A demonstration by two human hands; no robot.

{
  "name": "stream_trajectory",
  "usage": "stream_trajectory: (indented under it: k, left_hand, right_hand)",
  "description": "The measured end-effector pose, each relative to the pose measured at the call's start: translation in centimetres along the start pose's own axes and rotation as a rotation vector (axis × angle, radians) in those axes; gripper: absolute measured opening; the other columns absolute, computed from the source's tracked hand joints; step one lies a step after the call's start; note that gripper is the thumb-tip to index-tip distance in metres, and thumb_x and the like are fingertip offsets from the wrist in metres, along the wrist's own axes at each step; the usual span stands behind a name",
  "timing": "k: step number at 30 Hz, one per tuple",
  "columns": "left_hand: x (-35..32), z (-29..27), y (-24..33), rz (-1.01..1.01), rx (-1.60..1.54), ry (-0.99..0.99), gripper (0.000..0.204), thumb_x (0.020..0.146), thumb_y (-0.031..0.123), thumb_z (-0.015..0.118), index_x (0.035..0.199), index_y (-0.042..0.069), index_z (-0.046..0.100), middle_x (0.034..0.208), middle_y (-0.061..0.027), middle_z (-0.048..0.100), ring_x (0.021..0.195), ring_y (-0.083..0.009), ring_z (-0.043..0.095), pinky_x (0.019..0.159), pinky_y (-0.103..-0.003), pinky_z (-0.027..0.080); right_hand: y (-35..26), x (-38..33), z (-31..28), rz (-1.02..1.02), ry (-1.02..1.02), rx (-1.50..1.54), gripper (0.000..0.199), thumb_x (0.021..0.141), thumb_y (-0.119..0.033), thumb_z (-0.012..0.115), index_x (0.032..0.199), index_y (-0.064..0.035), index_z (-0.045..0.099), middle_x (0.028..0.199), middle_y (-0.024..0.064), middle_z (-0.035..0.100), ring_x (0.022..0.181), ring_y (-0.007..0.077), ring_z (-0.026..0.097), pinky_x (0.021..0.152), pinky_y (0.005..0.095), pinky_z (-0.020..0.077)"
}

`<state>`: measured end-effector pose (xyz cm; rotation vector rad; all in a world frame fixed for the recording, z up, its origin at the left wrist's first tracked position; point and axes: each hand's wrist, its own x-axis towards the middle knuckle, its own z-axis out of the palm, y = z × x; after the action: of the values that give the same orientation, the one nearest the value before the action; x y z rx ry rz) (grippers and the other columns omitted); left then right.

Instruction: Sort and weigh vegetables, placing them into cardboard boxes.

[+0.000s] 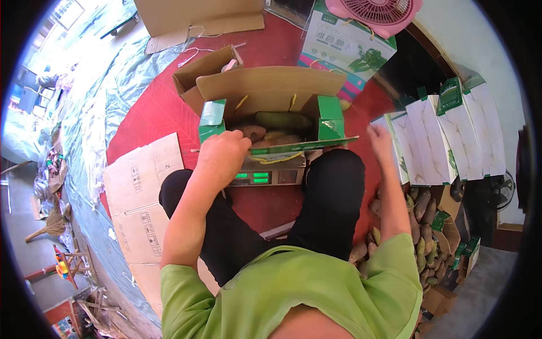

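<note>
An opened carton [265,93] with green corner flaps and yellow cord handles sits on a scale [282,178] with a lit green display, between my knees. Inside it lie a long green radish [282,120] and several brownish-pink root vegetables [252,133]. My left hand [226,151] is closed at the near left corner of the carton, its fingers on the edge of the near flap [305,146]. Off to the right, my right hand [381,141] is raised beside a row of folded white cartons [423,138]. It looks curled and slightly blurred, and nothing in it can be made out.
A smaller brown box [197,73] stands behind the carton. A pink fan [379,12] rests on a white-and-green box [344,48] at the far right. Root vegetables [423,226] are heaped by my right side. Flattened cardboard [144,198] lies left on the red mat [147,127].
</note>
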<state>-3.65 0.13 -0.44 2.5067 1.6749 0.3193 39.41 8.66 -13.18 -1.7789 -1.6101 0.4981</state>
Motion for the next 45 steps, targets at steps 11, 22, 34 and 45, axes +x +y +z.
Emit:
stream_trajectory:
  k: [11,22,34,45]
  left_hand:
    - [2.7,0.7,0.9,0.24,0.088,-0.014,0.006,0.071,0.009,0.063,0.077,0.01,0.061,0.08,-0.0059,0.058,0.081,-0.0245,0.064,0.064,-0.038,0.052]
    - [-2.1,-3.4,-4.1,0.063,-0.056,0.125,0.008,0.078,0.013,0.066,0.079,0.008,0.059,0.076,-0.0069,0.053,0.078,-0.0292,0.06,0.064,-0.042,0.047]
    - [-15.4,-8.8,-9.4,-0.294,-0.002,0.297,0.007,0.081,0.014,0.066,0.082,0.008,0.064,0.076,-0.0118,0.056,0.073,-0.0333,0.059,0.062,-0.042,0.045]
    - [-34.1,-9.9,-9.7,-0.564,0.394,0.049,0.008,0.078,0.015,0.062,0.074,0.009,0.063,0.069,-0.0104,0.05,0.071,-0.0315,0.055,0.06,-0.045,0.041]
  right_hand:
    - [-18.3,11.2,4.2,-0.604,-0.199,-0.351,0.03,0.075,-0.025,0.072,0.101,-0.0101,0.068,0.104,0.012,0.066,0.096,0.032,0.061,0.079,0.0448,0.0491]
    - [-27.0,10.0,6.3,-0.806,-0.224,-0.554,0.012,0.076,-0.02,0.062,0.083,-0.0125,0.069,0.089,0.008,0.067,0.088,0.0311,0.064,0.071,0.045,0.052]
    - [-42.6,2.9,14.6,-1.085,-0.173,-0.396,0.007,0.073,-0.018,0.065,0.076,-0.0129,0.069,0.084,0.007,0.068,0.087,0.0269,0.068,0.065,0.0435,0.0536]
    - [-44.9,-14.2,26.8,-1.05,-0.512,-0.011,0.012,0.068,-0.017,0.068,0.074,-0.0063,0.07,0.08,0.015,0.068,0.08,0.0328,0.067,0.067,0.046,0.0535]
